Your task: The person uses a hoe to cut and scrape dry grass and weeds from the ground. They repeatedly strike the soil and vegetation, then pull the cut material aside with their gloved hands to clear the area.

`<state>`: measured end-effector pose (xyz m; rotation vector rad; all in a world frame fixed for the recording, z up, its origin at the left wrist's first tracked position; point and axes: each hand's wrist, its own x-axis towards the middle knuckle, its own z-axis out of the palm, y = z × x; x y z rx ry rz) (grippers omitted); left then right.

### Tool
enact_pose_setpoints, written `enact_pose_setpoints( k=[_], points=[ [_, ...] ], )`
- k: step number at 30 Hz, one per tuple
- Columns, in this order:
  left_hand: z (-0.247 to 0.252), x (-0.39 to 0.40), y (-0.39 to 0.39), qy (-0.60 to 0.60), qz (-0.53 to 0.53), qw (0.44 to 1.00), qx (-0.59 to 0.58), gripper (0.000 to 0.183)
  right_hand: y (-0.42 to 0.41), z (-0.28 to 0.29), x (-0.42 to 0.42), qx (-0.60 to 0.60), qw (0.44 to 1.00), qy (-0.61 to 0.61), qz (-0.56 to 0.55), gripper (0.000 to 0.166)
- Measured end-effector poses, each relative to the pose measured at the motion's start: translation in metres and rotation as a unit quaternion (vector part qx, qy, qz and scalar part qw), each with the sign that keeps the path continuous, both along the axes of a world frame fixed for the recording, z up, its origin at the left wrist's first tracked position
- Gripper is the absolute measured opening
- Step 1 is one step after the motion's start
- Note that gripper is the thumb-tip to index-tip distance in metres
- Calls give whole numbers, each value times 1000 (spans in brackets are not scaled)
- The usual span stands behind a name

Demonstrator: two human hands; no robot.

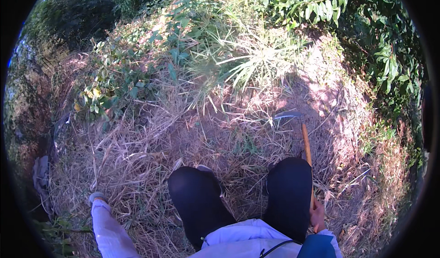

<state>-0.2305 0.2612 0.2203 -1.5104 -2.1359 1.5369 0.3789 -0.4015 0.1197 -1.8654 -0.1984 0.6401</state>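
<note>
On the right, my right hand [318,214] grips the wooden handle [306,143] of a sickle beside my right knee. The sickle's curved metal blade [289,114] points left, close to the ground among cut grass blades. My left hand [97,196], in what looks like a grey glove, is low on the left over dry grass [137,175]. Pale dry stalks [97,170] fan upward from it; its fingers are hidden, so I cannot tell whether it holds them. Ahead of the blade stands a sunlit clump of long green grass [256,60].
My bent knees, in dark trousers [290,192], are in front of me. Broad-leaved plants [99,98] grow at the left. Leafy branches [318,4] hang at the upper right. A grey piece of wood or stone [41,175] lies at the far left.
</note>
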Motion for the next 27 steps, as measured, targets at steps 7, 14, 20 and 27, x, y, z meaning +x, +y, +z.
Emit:
enact_pose_setpoints(
  k=[7, 14, 20, 27],
  points=[
    [-81, 84, -119, -220, -144, 965, 21, 31, 11, 95, 20, -95, 992, -54, 61, 59],
    [-53, -45, -59, -770, 52, 471, 427, 38, 19, 115, 29, -46, 993, -79, 69, 65],
    [-27, 116, -47, -765, 221, 340, 500, 43, 37, 152, 53, -58, 977, -191, 73, 62],
    [109, 382, -168, -953, 19, 273, 131, 55, 139, 195, 36, 64, 958, -184, 211, 57]
  ],
)
